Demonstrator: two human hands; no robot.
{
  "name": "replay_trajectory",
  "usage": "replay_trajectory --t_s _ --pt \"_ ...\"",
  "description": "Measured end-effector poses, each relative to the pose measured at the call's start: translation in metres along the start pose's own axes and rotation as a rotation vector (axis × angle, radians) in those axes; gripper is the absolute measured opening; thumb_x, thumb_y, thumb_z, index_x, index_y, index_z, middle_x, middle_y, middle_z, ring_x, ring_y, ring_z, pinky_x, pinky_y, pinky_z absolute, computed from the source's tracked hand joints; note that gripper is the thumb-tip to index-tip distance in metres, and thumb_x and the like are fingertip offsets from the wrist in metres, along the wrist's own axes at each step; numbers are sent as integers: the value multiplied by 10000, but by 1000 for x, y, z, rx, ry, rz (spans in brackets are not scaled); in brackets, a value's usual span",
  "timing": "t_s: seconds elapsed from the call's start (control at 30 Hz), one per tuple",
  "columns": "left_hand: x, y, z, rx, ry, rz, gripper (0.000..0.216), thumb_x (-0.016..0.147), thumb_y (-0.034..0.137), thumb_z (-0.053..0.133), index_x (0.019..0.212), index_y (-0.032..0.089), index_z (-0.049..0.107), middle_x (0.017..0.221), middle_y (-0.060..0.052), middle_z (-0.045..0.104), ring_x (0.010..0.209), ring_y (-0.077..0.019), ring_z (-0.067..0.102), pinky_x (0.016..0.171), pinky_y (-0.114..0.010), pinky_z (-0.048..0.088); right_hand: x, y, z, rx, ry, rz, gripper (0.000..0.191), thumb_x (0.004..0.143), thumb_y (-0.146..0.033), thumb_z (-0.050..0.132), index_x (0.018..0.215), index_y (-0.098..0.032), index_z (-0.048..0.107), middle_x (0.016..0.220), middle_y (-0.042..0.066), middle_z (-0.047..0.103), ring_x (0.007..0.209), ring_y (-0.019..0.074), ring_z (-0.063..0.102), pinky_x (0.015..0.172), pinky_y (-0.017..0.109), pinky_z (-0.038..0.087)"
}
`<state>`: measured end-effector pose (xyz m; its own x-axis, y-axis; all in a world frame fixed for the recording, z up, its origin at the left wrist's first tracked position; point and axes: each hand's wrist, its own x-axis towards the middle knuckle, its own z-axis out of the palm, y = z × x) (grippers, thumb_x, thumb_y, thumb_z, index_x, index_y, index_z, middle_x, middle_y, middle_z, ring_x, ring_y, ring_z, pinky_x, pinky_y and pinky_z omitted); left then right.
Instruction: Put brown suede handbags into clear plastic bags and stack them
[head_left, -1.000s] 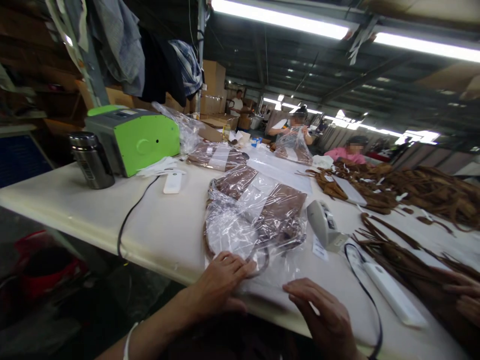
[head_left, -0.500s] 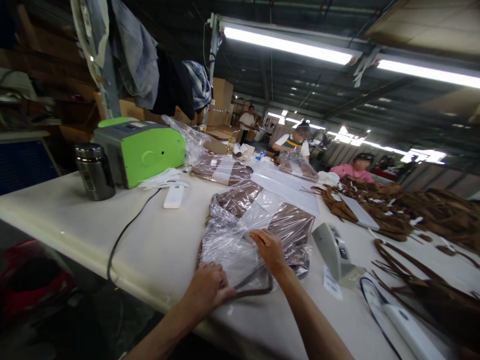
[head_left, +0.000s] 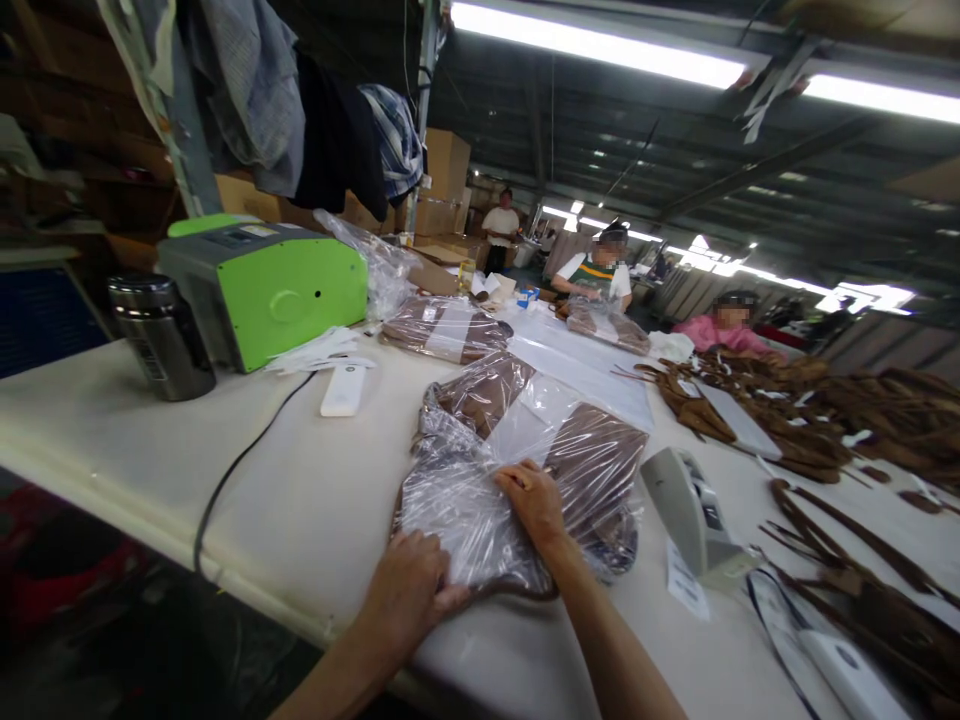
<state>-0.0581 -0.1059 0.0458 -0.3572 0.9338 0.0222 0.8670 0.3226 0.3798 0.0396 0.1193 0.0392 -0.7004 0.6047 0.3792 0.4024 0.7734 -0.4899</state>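
A clear plastic bag [head_left: 465, 500] with a folded brown garment [head_left: 592, 450] inside lies on the white table in front of me. My left hand [head_left: 412, 580] is closed on the bag's near left corner, its thumb along the near edge. On the middle of the bag, my right hand [head_left: 534, 505] is closed with fingertips pinching the wrinkled film. A pale sheet shows through the plastic between the brown parts. What lies under my fingers is hidden.
A tape dispenser [head_left: 690, 510] stands right of the bag. At the left are a green and grey machine [head_left: 289, 295], a dark flask [head_left: 161, 340] and a white device [head_left: 343, 390]. Another bagged garment [head_left: 442, 330] lies behind; brown garments [head_left: 795, 410] are heaped at right. Co-workers are farther back.
The view has shifted slightly. Film over the near part of the bag looks more bunched, and its near edge has changed shape. Both hands keep nearly the same places on the bag.
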Motion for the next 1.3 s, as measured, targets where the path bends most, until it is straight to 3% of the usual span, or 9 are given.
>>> replay_trajectory --t_s 0.2,0.4,0.57,0.67,0.77,0.9,1.0,1.1,1.3 --pt "13 1 -18 -332 -70 -33 170 789 327 695 896 199 660 901 -9 674 827 -190 625 737 -284 447 -1 -2 -1 174 118 -9 208 896 -323 610 825 -225 780 787 19 697 740 157 662 730 260 501" --pt "-11 -16 -32 -683 128 139 111 868 247 590 776 195 625 821 -1 642 806 -145 613 761 -254 473 -30 -31 -50 343 308 -174 88 875 -257 686 849 -226 764 777 14 710 716 145 660 661 244 530" --pt "-56 -13 -31 -421 318 343 127 958 266 573 890 246 679 910 -18 666 863 -147 614 795 -259 482 -88 -64 -119 286 229 -461 216 831 -132 729 999 -265 754 797 21 695 685 139 659 602 239 549" --pt "-72 -3 -23 -199 487 347 150 979 228 527 988 266 672 783 0 633 722 -135 590 685 -237 468 -114 -73 -141 278 178 -475 299 803 -95 734 1036 -282 741 749 18 679 664 159 640 572 276 550" --pt "-77 6 -12 -198 571 273 173 987 262 504 1110 259 625 726 20 636 632 -120 614 621 -204 492 -128 -77 -150 235 168 -504 354 765 -85 755 1055 -287 738 738 18 692 677 183 640 580 309 565" --pt "-80 10 10 -335 455 177 167 985 285 462 1060 251 608 834 12 730 710 -134 705 691 -198 565 -139 -78 -155 181 155 -543 385 765 -82 747 1098 -274 728 773 32 715 709 200 654 592 320 583" --pt "-80 12 22 -331 326 376 319 938 141 398 1144 242 620 1100 -56 741 985 -171 709 892 -257 565 -146 -79 -156 212 153 -535 349 797 -66 714 1092 -252 719 847 51 730 794 204 683 639 305 604" --pt "-69 21 22 -322 204 499 463 860 36 379 1214 214 618 1207 -91 701 1132 -190 646 1008 -325 515 -151 -83 -154 237 165 -525 268 833 -88 696 1060 -230 720 909 67 744 874 207 711 724 294 622" --pt "-22 56 17 -131 -1 407 218 906 105 484 991 189 666 1009 -68 712 941 -221 668 879 -346 545 -155 -90 -147 251 125 -507 202 864 -98 667 1026 -210 714 896 59 750 801 164 730 697 208 614"
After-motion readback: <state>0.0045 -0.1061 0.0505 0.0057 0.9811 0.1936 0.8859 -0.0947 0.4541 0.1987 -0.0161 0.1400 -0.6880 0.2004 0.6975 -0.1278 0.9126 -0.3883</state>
